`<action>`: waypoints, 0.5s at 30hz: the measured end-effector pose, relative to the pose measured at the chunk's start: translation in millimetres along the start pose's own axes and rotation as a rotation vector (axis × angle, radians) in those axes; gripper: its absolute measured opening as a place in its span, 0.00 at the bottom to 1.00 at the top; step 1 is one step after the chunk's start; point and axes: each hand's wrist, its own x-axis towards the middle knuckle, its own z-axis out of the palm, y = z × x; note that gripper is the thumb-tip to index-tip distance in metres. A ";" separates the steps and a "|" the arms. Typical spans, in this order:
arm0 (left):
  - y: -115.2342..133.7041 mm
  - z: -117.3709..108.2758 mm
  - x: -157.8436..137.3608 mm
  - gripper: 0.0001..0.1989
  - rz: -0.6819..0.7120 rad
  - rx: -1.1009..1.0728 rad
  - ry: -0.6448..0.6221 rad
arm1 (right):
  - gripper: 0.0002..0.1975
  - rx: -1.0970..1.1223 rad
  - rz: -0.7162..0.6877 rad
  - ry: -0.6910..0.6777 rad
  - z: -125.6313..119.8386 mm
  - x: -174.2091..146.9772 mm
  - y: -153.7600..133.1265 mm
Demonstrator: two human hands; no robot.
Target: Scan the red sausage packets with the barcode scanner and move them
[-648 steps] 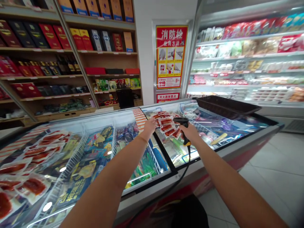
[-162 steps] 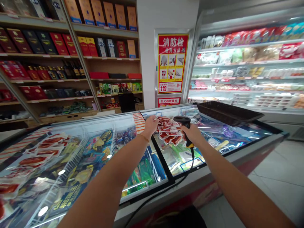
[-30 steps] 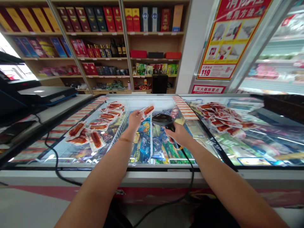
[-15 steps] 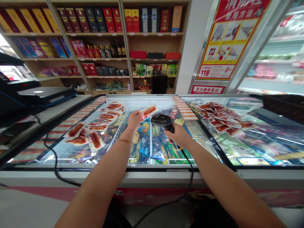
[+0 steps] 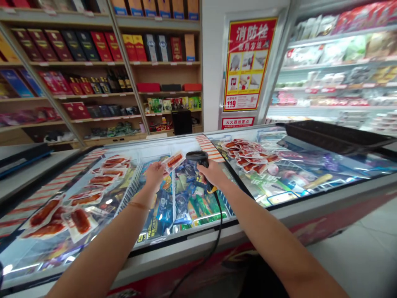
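Note:
Between the fingers of my left hand [image 5: 154,174] is one end of a vacuum-packed sausage [image 5: 174,161], held tilted above the freezer's glass top [image 5: 149,155]. My right hand [image 5: 214,171] is wrapped round the handle of a black barcode scanner [image 5: 197,156], whose head points left towards the pack, close beside it. A black cable [image 5: 221,215] hangs from the scanner's grip. Several sausage packs [image 5: 104,178] lie spread on the glass left of my hands. On the right-hand glass rests a larger heap of similar packs [image 5: 249,155].
Under the glass, frozen goods sit in white wire baskets [image 5: 132,186]. A black tray [image 5: 335,134] stands on the freezer's right end. Behind it are wooden shelves of boxes [image 5: 167,68], a red fire-hydrant poster [image 5: 249,62] and a lit refrigerated shelf unit [image 5: 338,87].
My view has turned to the right, showing more of the right-hand freezer and shelves. Both hands keep their holds, and the scanner and sausage pack remain close together.

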 end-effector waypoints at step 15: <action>33.2 295.5 -8.3 0.05 0.044 0.084 -0.388 | 0.09 -0.276 0.162 0.497 -226.7 -9.3 26.8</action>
